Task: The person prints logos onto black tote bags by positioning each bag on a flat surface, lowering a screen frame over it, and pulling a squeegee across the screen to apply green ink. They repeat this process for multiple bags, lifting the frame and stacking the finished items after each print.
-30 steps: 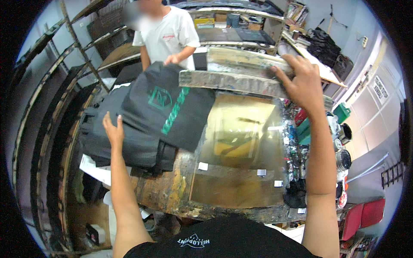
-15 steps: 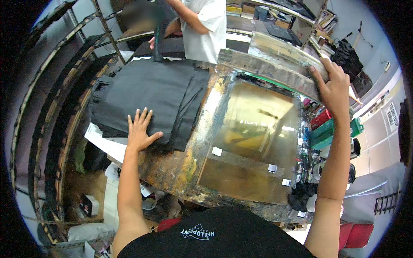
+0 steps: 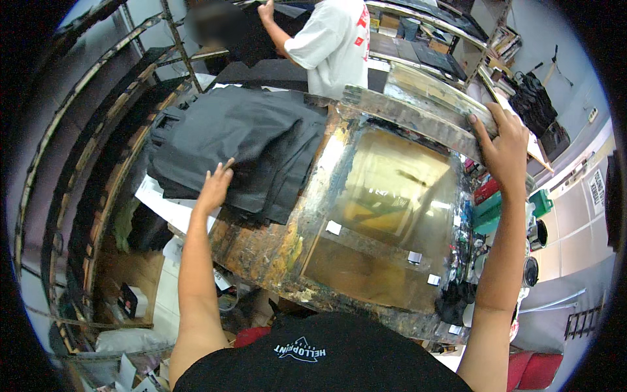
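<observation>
The left hand (image 3: 214, 186) lies flat, fingers spread and holding nothing, on the near edge of a stack of black garments (image 3: 235, 147) that is piled on the left part of a paint-smeared tabletop (image 3: 274, 245). The right hand (image 3: 504, 147) reaches up to the far right, fingers curled over the edge of a raised, paint-crusted screen frame (image 3: 418, 117) that stands tilted above the back of the tabletop. Between the two hands, set into the tabletop, lies a clear yellowish glass panel (image 3: 392, 215) with small white tape tabs on it. Just behind the garments stands another person in a white shirt (image 3: 333, 46), one arm lifted toward dark cloth hanging at the back. Curved metal racks (image 3: 98, 150) close in the left side, and white paper (image 3: 160, 202) sticks out beneath the stack. Green containers (image 3: 506, 209) and round tins (image 3: 532, 238) crowd the right edge of the tabletop, just beside the right forearm.
</observation>
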Demonstrator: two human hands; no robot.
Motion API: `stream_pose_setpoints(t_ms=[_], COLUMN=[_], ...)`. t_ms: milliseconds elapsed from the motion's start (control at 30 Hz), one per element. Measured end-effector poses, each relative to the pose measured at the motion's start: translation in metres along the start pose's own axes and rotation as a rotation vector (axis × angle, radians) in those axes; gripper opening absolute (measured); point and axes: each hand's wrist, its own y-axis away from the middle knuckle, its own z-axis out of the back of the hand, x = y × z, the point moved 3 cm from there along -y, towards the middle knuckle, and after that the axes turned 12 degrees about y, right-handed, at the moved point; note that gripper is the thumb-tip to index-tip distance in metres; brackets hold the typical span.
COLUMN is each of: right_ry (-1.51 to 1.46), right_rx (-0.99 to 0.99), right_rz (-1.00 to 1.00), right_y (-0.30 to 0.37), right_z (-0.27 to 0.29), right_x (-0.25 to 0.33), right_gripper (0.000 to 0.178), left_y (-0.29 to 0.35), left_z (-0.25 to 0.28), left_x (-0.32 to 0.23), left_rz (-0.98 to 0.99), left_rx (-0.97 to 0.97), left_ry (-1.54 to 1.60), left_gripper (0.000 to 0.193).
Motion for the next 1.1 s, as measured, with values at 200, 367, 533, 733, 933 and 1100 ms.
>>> stream_pose_setpoints(t_ms=[200, 367, 533, 733, 933, 1100], right_ry=[-0.02, 0.008, 0.03, -0.049, -0.099, -0.136], right_rx=[0.035, -0.05, 0.105, 0.304, 0.298, 0.229], right_rz=[-0.021, -0.015, -0.003, -0.062, -0.051, -0.033], right_y=[-0.004, 0.002, -0.008, -0.01, -0.011, -0.005], right_z=[0.001, -0.003, 0.002, 0.007, 0.016, 0.009], right_x=[-0.005, -0.007, -0.006, -0.005, -0.007, -0.012], right_gripper=[0.056, 0.06, 0.062, 0.076, 0.069, 0.059], left_y=[0.0, 0.025, 0.037, 0.027, 0.019, 0.045], left_z=[0.059, -0.062, -0.229, -0.327, -0.367, -0.374], left_x=[-0.108, -0.219, -0.267, -0.29, -0.332, -0.345], left_rz=[-0.094, -0.126, -0.166, -0.726, -0.955, -0.943], left_rx=[0.258, 0.494, 0.697, 0.544, 0.496, 0.464], left_ry=[-0.154, -0.097, -0.044, -0.179, -0.171, -0.167], left_gripper=[0.066, 0.07, 0.069, 0.063, 0.059, 0.06])
